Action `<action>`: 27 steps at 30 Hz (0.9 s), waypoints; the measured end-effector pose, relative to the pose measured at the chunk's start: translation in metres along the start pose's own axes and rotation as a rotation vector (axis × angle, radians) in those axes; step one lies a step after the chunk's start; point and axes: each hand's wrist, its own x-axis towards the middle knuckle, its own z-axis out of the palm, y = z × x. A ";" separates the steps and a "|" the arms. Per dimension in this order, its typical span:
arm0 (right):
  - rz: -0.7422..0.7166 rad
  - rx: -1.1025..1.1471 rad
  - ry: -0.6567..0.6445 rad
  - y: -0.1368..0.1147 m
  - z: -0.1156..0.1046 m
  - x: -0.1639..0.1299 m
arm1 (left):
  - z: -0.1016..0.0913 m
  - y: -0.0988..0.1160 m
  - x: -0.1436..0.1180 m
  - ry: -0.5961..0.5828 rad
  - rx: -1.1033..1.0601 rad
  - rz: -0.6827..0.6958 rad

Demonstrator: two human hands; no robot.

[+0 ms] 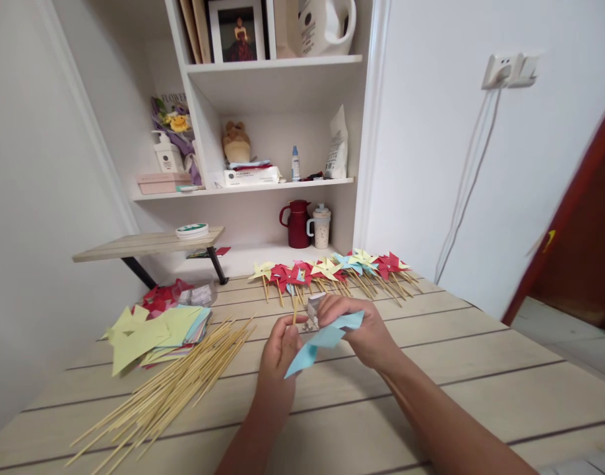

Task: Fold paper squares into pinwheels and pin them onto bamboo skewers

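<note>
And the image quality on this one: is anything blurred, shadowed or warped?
Head view: lighting soft and even, no strong glare; head view: faint, soft-edged shading on the table between the forearms; head view: wide-angle stretch slants the dark red door at the right edge; head view: lettering on the white bag too small and soft to read.

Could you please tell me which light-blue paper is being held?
The folded light-blue paper in the right hand; the others lie in the paper stack or among the pinwheels.
</note>
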 end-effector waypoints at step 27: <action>0.360 0.297 0.471 0.019 0.012 0.008 | -0.015 -0.005 0.015 0.260 -0.082 -0.056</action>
